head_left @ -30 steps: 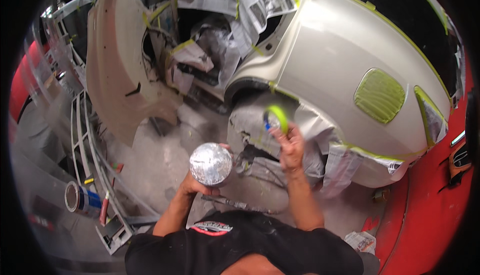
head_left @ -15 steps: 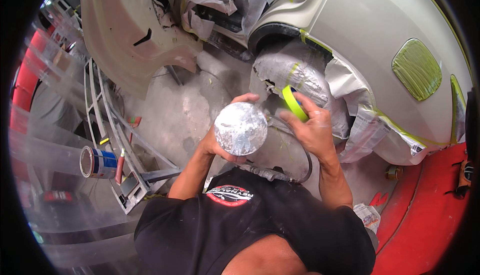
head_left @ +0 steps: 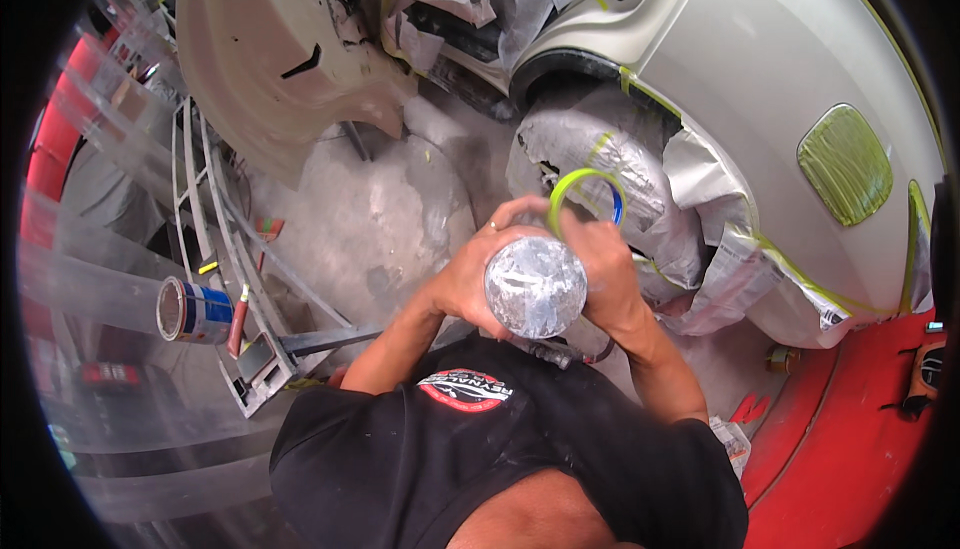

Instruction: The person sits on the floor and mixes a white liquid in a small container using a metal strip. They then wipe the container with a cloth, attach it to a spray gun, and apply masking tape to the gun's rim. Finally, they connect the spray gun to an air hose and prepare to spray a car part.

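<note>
My left hand (head_left: 468, 277) is closed around the side of a spray gun's round silver cup (head_left: 536, 287), whose top is smeared with dried paint. Under the cup, part of the metal gun body (head_left: 548, 353) shows; the rest is hidden by the cup and my hands. A roll of yellow-green masking tape (head_left: 558, 197) with a blue inner core is held upright in the fingers of my right hand (head_left: 610, 267). That hand is right beside the cup, its fingertips partly blurred. The tape roll sits just beyond the cup's far edge.
A pale car body panel (head_left: 730, 59) with a taped-over fuel flap (head_left: 845, 164) stands at right. Masking paper wraps the wheel (head_left: 600, 144). At left, a metal rack (head_left: 190, 184) holds a paint can (head_left: 205, 312). A red panel (head_left: 850, 429) lies lower right.
The cup has moved right and slightly nearer. My right hand has come left against it, turning the tape roll so its ring opening shows. The hose is now mostly hidden.
</note>
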Available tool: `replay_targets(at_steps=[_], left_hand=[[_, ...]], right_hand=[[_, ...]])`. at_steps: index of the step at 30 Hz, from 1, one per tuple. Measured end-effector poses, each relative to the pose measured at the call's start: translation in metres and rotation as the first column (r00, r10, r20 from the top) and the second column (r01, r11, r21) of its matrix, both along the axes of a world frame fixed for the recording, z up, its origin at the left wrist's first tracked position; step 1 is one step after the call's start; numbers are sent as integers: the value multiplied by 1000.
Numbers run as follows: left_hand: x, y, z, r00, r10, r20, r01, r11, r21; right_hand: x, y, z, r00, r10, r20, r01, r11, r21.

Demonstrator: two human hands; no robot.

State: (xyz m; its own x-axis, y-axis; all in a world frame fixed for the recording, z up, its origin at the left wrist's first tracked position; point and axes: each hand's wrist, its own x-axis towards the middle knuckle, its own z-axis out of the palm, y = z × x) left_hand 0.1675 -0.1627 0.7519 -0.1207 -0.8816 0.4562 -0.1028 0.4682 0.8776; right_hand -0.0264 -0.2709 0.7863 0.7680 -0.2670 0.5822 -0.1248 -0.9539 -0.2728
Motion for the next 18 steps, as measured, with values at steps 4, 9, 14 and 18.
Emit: replay_targets(at_steps=[4,9,14,18], left_hand=[[-8,3,12,999,51,8,-51,997,57],[-6,6,7,994,98,-50,-87,979,185],[-11,6,7,997,69,-24,-65,990,127],[-12,6,-6,991,66,115,-73,996,59]], right_hand=[[-1,3,-13,999,32,17,-33,991,128],[-5,14,-17,998,68,-1,-66,977,202],[-6,12,-26,994,15,-110,15,963,270],[-11,16,-21,997,34,-76,-8,946,324]])
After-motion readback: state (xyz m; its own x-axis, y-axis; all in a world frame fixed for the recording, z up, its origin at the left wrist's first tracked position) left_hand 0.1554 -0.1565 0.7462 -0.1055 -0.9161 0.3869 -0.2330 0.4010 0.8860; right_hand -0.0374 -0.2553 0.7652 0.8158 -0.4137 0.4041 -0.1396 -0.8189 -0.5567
